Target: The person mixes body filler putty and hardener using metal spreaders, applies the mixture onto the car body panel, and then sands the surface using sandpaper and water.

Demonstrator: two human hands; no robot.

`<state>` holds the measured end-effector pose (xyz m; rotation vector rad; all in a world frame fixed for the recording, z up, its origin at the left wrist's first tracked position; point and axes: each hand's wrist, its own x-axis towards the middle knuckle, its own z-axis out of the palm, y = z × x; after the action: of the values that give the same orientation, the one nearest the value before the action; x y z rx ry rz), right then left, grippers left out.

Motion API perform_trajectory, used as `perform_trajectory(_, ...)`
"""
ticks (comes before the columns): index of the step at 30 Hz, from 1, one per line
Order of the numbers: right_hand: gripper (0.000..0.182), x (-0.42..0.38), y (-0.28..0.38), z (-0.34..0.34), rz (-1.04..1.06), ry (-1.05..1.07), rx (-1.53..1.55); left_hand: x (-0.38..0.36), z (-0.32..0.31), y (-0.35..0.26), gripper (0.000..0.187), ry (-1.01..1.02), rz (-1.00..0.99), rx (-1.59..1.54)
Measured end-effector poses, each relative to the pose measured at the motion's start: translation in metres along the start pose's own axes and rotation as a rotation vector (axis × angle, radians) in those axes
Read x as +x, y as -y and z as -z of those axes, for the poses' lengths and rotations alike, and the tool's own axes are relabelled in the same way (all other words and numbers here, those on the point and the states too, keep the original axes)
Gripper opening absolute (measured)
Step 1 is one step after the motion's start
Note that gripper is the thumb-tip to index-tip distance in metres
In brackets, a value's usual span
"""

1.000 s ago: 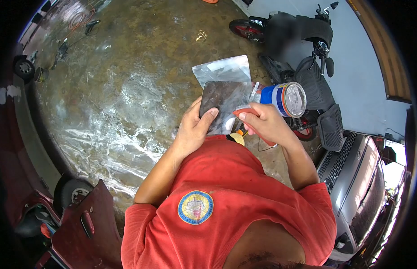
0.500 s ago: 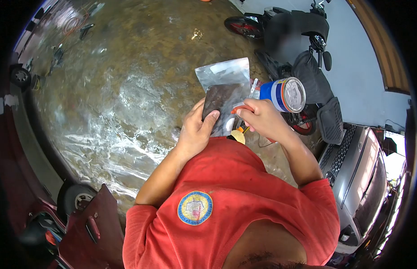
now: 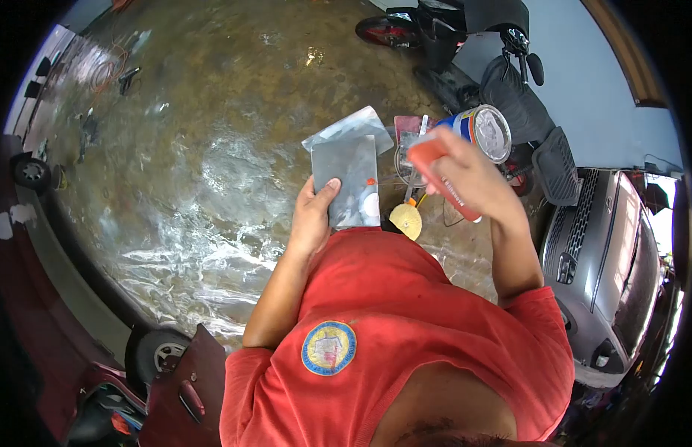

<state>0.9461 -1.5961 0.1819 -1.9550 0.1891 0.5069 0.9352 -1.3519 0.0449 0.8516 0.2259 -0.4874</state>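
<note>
My left hand (image 3: 314, 212) grips a flat grey plate (image 3: 342, 167) in front of my belly, thumb on its face. A small orange-red dab (image 3: 370, 182) and a whitish blob (image 3: 370, 204) sit near the plate's right edge. Behind its upper end a second smeared flat sheet (image 3: 368, 123) sticks out at an angle. To the right of the plate, apart from it, my right hand (image 3: 476, 175) is closed around a red squeeze tube (image 3: 452, 190) with pale lettering. A blue can (image 3: 489, 134) with a greyish-white top stands just beyond this hand.
A yellow round disc (image 3: 406, 221) lies below the can, near my shirt. A motorcycle (image 3: 502, 89) stands at the upper right and a grey car (image 3: 595, 276) at the right. A dark red car door (image 3: 186, 387) is at the lower left. The floor (image 3: 219, 171) carries white smears.
My right hand has drawn the red tube away from the plate, to the right. The plate has turned more face-on, and the orange-red dab now shows on it.
</note>
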Motion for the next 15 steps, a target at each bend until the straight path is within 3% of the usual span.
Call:
perform_trajectory(3, 0.025, 0.008, -0.015, 0.015, 0.055, -0.166, 0.209, -0.003, 0.017, -0.004, 0.036, -0.033, 0.020, -0.076)
perform_trajectory(9, 0.020, 0.093, -0.147, 0.042, 0.130, -0.408, -0.160, -0.028, 0.059, -0.025, 0.037, -0.227, -0.060, -0.014)
perform_trajectory(12, 0.020, 0.152, -0.248, 0.034, 0.031, -0.507, -0.013, -0.042, 0.087, -0.033, 0.038, -0.310, -0.141, 0.014)
perform_trajectory(15, 0.023, 0.185, -0.292, 0.025, -0.143, -0.639, -0.174, -0.063, 0.107, -0.048, 0.041, -0.396, -0.171, 0.040)
